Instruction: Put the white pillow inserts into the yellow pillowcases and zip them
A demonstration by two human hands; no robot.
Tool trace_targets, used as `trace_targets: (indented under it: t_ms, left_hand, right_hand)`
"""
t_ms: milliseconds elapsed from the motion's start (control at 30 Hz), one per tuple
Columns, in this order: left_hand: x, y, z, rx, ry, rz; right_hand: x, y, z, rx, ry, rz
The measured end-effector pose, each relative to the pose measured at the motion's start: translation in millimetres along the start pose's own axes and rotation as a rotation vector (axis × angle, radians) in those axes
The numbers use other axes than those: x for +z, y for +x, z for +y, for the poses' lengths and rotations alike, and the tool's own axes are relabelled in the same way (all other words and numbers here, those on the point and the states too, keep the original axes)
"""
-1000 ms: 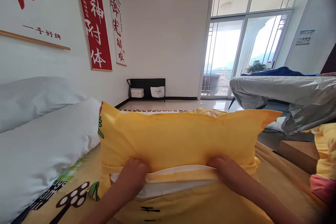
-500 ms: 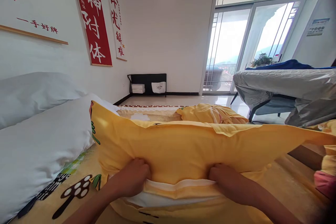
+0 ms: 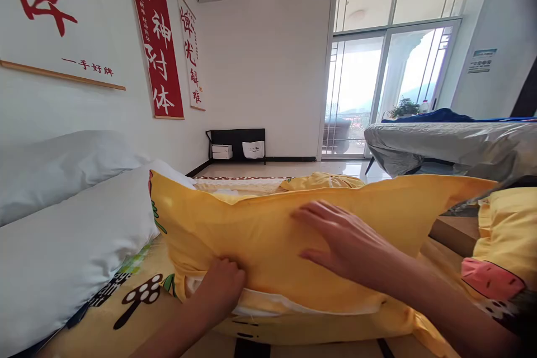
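A yellow pillowcase (image 3: pixel 268 229) with white filling, probably a pillow, showing at its open edge stands up on the bed before me. My left hand (image 3: pixel 226 285) is closed on the case near this edge, left of the middle. My right hand (image 3: pixel 335 235) lies over the upper front of the case, its fingers stretched out and slightly apart, gripping nothing. The white filling (image 3: pixel 254 311) peeks out below my left hand.
White pillows (image 3: pixel 79 246) lean along the wall at left. The printed yellow bed sheet (image 3: pixel 168 316) spreads underneath. Another yellow bundle (image 3: pixel 503 224) lies at right. Beyond stand a plastic-covered table (image 3: pixel 444 140), a low black rack (image 3: pixel 235 148) and glass doors (image 3: pixel 356 100).
My right hand has let go of the case's lower edge and moved up onto its front, fingers opened. My left hand keeps its hold. The view has tilted up slightly.
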State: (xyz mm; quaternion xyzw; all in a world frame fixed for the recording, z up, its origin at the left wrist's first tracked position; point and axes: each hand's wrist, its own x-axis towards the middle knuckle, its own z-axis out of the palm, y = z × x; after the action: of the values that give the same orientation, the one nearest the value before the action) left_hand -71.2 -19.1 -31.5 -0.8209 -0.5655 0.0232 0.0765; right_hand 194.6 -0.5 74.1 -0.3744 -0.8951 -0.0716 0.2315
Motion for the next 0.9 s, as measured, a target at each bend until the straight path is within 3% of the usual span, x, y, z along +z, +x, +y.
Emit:
trace_targets:
  t_ms: [67,200,300,367,433,500,567,700,800,900]
  left_hand:
    - [-5,-7,0,-0.011,0.036,-0.054]
    - [-25,-26,-9,-0.021,0.005,-0.067]
    - [-49,-40,-19,0.088,-0.200,0.014]
    - [-67,-41,-23,0.170,-0.362,0.137]
    - [-83,-29,-25,0.176,-0.406,0.392]
    - [-95,-7,-29,0.129,-0.289,0.668]
    - [-98,17,-34,0.073,-0.124,0.789]
    - [-84,37,-43,-0.037,0.029,0.777]
    - [-74,22,-44,-0.058,0.069,0.862]
    - [-80,3,-48,-0.011,0.035,0.846]
  right_hand:
    - [2,34,-13,-0.044,-0.135,0.173]
    - [37,78,-20,0.006,-0.248,0.088]
    - [66,81,-17,0.042,-0.325,0.257]
    - [79,75,-14,0.010,-0.363,0.361]
    - [86,69,-13,-0.036,-0.396,0.429]
    - [89,63,-14,-0.078,-0.418,0.488]
    - [87,59,-17,-0.093,-0.428,0.531]
    - [59,51,-3,-0.096,-0.448,0.489]
    - [25,35,37,0.068,-0.486,0.446]
    - [-4,1,88,0.243,-0.527,0.438]
